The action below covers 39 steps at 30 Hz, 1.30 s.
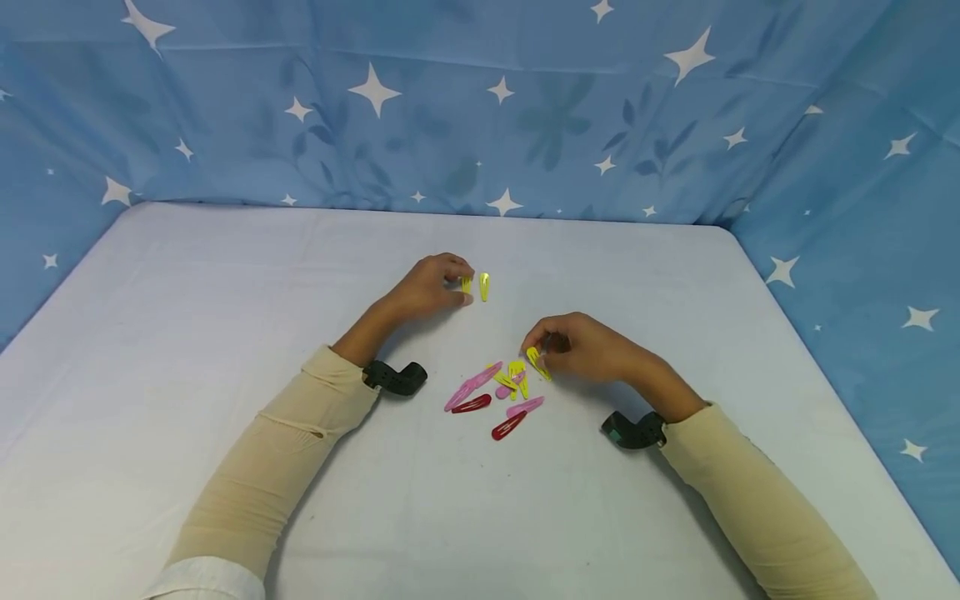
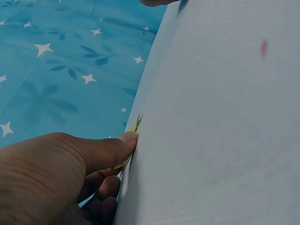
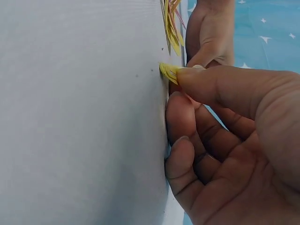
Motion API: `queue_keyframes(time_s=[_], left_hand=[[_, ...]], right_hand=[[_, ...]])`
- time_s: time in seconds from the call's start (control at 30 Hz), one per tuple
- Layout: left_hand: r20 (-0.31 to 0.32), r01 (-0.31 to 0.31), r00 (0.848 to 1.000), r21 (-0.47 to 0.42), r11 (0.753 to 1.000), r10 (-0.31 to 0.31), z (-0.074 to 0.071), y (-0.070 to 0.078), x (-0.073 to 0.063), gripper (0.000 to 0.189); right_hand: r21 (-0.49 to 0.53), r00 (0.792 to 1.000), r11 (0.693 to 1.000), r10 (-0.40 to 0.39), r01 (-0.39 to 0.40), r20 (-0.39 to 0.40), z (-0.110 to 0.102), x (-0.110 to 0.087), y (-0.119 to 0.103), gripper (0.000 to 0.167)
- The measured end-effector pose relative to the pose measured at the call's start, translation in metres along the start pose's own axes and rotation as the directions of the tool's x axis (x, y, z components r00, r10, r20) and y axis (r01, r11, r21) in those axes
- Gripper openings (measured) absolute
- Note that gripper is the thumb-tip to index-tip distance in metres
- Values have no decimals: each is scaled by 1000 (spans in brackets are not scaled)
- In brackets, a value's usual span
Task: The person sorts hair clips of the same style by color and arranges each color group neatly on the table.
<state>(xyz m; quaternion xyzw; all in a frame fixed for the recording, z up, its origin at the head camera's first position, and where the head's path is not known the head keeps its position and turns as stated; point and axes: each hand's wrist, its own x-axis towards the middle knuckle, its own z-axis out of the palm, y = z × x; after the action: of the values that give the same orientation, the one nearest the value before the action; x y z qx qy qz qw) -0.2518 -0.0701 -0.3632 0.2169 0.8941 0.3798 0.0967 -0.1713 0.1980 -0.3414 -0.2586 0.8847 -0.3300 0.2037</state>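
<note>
My left hand [image 1: 431, 287] pinches a yellow snap hair clip [image 1: 467, 286] at the table's far middle; in the left wrist view that clip [image 2: 138, 123] sticks out past the thumb. Just right of it lies another yellow hair clip [image 1: 484, 287]. My right hand [image 1: 592, 346], nearer and further right, has a yellow hair clip [image 1: 534, 358] between thumb and fingers, close over the table; its tip [image 3: 166, 71] shows in the right wrist view. Left of this hand is a loose pile of yellow [image 1: 517, 367], pink [image 1: 474, 385] and red hair clips [image 1: 509, 426], some overlapping.
The clips lie on a white-covered table [image 1: 420, 517]. A blue curtain with white stars [image 1: 450, 125] hangs behind it and along the right side. Dark wrist cameras [image 1: 396, 379] sit on both wrists, over beige sleeves [image 1: 255, 467].
</note>
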Motion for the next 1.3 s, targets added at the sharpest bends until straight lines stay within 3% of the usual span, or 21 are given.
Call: queue_keyframes(time_s=[0.17, 0.5, 0.67, 1.0, 1.3], left_hand=[[-14, 24, 1000, 21, 999, -24, -1, -4, -2, 43], [1, -23, 1000, -3, 1000, 23, 2, -5, 3, 43], [20, -7, 1000, -6, 1000, 7, 8, -4, 6, 44], [24, 25, 999, -26, 999, -24, 1, 0, 3, 44], [29, 6, 1000, -26, 1000, -5, 0, -2, 6, 45]], right_hand=[[48, 999, 998, -26, 27, -26, 1, 3, -4, 21], [146, 975, 989, 14, 19, -221, -11, 15, -1, 21], [171, 968, 985, 33, 11, -248, -15, 30, 2, 22], [257, 950, 966, 91, -12, -298, -19, 61, 4, 22], [274, 934, 960, 151, -60, -324, -21, 79, 3, 21]])
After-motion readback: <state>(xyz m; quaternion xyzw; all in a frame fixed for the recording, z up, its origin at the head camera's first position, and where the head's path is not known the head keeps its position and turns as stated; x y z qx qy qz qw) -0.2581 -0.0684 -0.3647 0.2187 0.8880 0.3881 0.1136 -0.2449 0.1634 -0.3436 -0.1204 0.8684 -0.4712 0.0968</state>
